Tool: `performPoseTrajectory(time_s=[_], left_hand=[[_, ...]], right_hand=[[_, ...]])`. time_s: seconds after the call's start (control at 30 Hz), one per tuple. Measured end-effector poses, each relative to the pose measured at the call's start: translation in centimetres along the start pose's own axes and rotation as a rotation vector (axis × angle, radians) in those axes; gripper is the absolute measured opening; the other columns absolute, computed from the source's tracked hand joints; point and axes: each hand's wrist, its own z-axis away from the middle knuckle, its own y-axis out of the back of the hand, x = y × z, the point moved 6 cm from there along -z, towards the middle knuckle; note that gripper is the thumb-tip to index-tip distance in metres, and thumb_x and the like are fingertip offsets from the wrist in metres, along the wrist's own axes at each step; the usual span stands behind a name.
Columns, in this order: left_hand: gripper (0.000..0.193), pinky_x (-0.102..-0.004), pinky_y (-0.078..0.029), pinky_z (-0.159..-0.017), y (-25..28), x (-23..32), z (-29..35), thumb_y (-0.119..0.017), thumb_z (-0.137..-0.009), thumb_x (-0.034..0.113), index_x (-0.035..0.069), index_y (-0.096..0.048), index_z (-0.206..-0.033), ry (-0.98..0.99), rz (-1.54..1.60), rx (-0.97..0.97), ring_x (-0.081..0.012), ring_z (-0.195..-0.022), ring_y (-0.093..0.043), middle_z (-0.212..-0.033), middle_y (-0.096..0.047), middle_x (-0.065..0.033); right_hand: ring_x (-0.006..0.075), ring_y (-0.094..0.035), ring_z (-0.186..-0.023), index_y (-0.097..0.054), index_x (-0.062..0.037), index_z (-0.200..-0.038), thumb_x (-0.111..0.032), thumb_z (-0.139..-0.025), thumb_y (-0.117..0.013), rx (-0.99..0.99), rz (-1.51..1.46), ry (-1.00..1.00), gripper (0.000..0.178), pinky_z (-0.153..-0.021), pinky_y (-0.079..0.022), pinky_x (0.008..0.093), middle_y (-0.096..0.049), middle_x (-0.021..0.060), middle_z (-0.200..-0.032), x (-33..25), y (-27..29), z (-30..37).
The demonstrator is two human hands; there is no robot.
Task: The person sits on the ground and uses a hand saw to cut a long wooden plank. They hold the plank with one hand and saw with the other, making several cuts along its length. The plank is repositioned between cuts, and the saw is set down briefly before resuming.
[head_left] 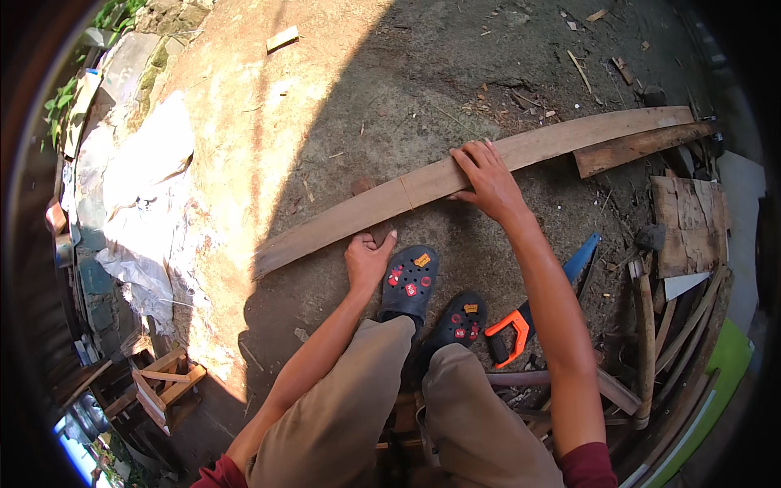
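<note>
The right hand (pixel 486 180) lies flat on a long wooden plank (pixel 455 175), fingers spread over its top face and near edge, gripping nothing. The left hand (pixel 368 259) presses on a small wood block (pixel 377 232) tucked under the plank's near edge, thumb out, fingers curled down; whether it clasps the block cannot be told. The hands are well apart. The plank lies across the dirt ground (pixel 342 98), running from lower left to upper right. Just beside the left hand sit two dark clogs (pixel 409 281). An orange-handled handsaw (pixel 533 309) lies by the right foot, near a pile of scrap wood (pixel 675 317).
</note>
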Motion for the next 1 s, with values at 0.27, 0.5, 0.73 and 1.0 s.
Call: performPoseTrajectory(time_s=[0.27, 0.5, 0.73, 1.0], left_hand=[[0.048, -0.0354, -0.055, -0.078, 4.7, 6.3, 0.9, -0.080, -0.088, 0.034, -0.005, -0.066, -0.112, -0.198, 0.005, -0.383, -0.0216, -0.082, -0.070, -0.089, -0.072, -0.0129], [0.063, -0.0470, -0.036, -0.110, 1.5, 11.0, -1.8, -0.069, -0.094, 0.033, 0.004, -0.047, -0.145, -1.153, -0.507, 0.023, -0.0349, -0.131, -0.051, -0.139, -0.055, -0.0183], [0.065, -0.0458, -0.038, -0.107, -0.2, 9.8, -2.4, -0.065, -0.096, 0.035, 0.003, -0.045, -0.148, -1.067, -0.505, -0.115, -0.0357, -0.130, -0.052, -0.138, -0.056, -0.0199], [0.070, -0.0495, -0.033, -0.109, 0.4, 10.2, -3.0, -0.069, -0.092, 0.039, 0.002, -0.046, -0.146, -1.033, -0.527, -0.174, -0.0329, -0.130, -0.049, -0.138, -0.055, -0.0179]], right_hand=[[0.0351, -0.054, -0.126, -0.058, -0.0051, -0.131, -0.016, -0.086, -0.078, 0.246, -0.164, -0.298, 0.051, -0.106, -0.043, 0.0460, -0.057, 0.0158, -0.133, -4.5, 1.9, 8.2], [0.0370, -0.061, -0.085, -0.064, 0.0003, -0.112, -0.020, -0.087, -0.078, 0.010, -0.273, -0.973, 0.035, -0.081, -0.048, 0.0447, -0.062, 0.0161, -0.090, -8.1, -3.1, 29.7], [0.0358, -0.057, -0.102, -0.058, -0.0031, -0.114, -0.026, -0.084, -0.081, 0.006, -0.053, -0.960, 0.044, -0.084, -0.044, 0.0470, -0.058, 0.0152, -0.108, -11.1, -5.4, 38.7], [0.0390, -0.059, -0.110, -0.057, 0.0015, -0.123, -0.023, -0.086, -0.079, -0.002, 0.010, -0.843, 0.050, -0.088, -0.044, 0.0456, -0.060, 0.0203, -0.120, -9.7, -5.8, 38.1]])
